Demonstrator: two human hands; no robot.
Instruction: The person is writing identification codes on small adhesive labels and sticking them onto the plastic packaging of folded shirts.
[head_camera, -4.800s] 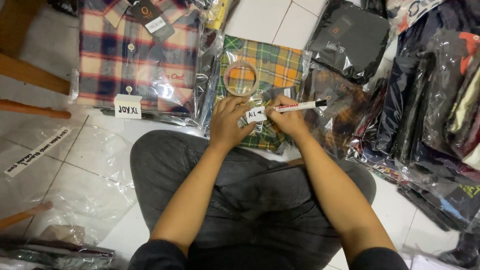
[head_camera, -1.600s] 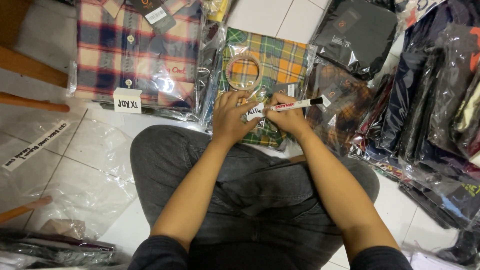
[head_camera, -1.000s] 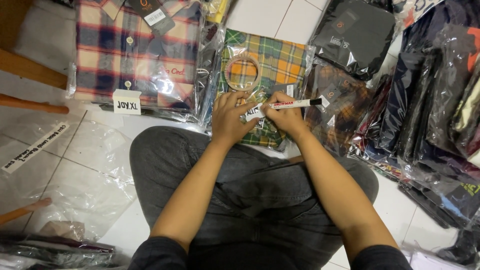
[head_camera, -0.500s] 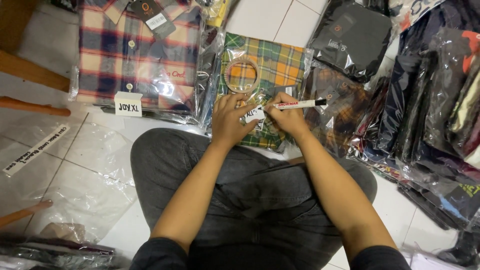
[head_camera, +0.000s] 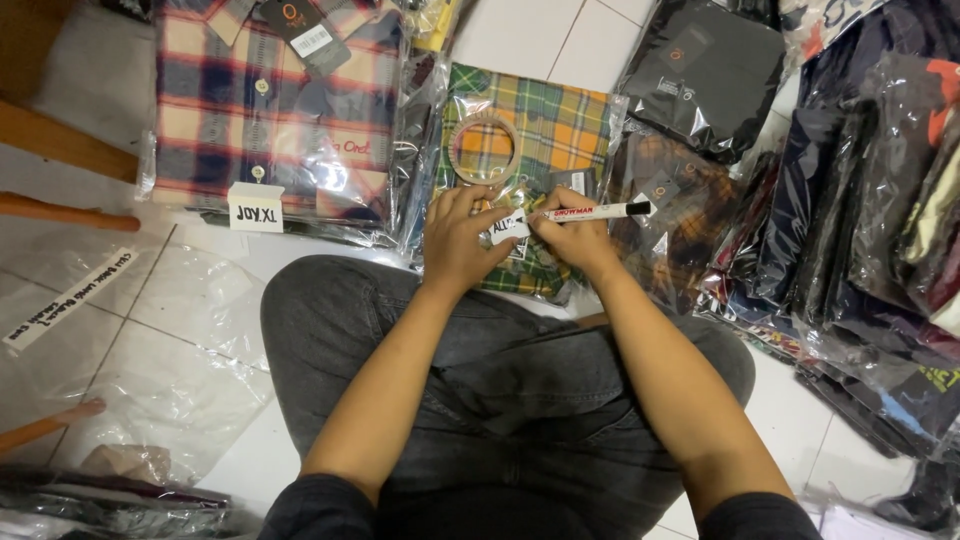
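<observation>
White marker (head_camera: 592, 212) pinched in our right hand (head_camera: 572, 240); our left hand (head_camera: 458, 240) presses a small label (head_camera: 506, 226) onto the bagged green plaid shirt (head_camera: 545, 130).

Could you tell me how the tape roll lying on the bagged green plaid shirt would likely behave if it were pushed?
The tape roll lies flat, so it would probably slide rather than roll. The glossy plastic bag beneath looks slippery. It seems thin and light.
</observation>
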